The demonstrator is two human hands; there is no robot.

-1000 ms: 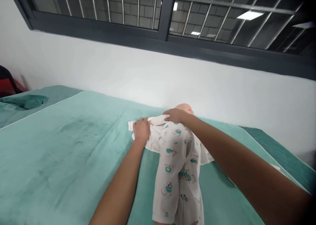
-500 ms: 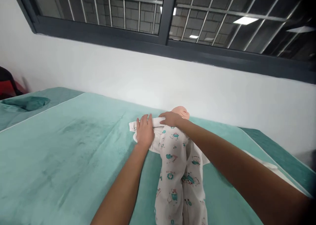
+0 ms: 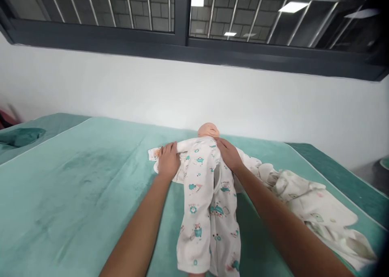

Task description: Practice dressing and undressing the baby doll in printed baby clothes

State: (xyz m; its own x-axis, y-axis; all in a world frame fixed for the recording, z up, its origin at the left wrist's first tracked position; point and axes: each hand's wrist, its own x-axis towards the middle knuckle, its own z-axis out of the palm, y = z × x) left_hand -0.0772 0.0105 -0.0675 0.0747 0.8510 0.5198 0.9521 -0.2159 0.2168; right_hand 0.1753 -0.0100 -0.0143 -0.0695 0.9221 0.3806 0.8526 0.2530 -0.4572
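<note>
A baby doll (image 3: pixel 207 129) lies on its back on a teal blanket (image 3: pixel 75 179), dressed in a white romper (image 3: pixel 206 204) with small teal animal prints. My left hand (image 3: pixel 167 162) rests flat on the romper's left sleeve, fingers stretched out over the cloth. My right hand (image 3: pixel 228 153) lies on the doll's chest near the neck, fingers together and pressing on the romper; whether it pinches the cloth is not clear. The romper's legs reach toward the bottom edge of the view.
A crumpled white garment (image 3: pixel 306 204) lies on the blanket right of the doll. A white wall (image 3: pixel 194 94) with a dark-framed window (image 3: pixel 182 21) runs behind. A darker teal cover (image 3: pixel 21 135) lies at the far left.
My right hand has moved from the doll's left shoulder to its chest. The view has shifted, so the crumpled white garment on the right now shows.
</note>
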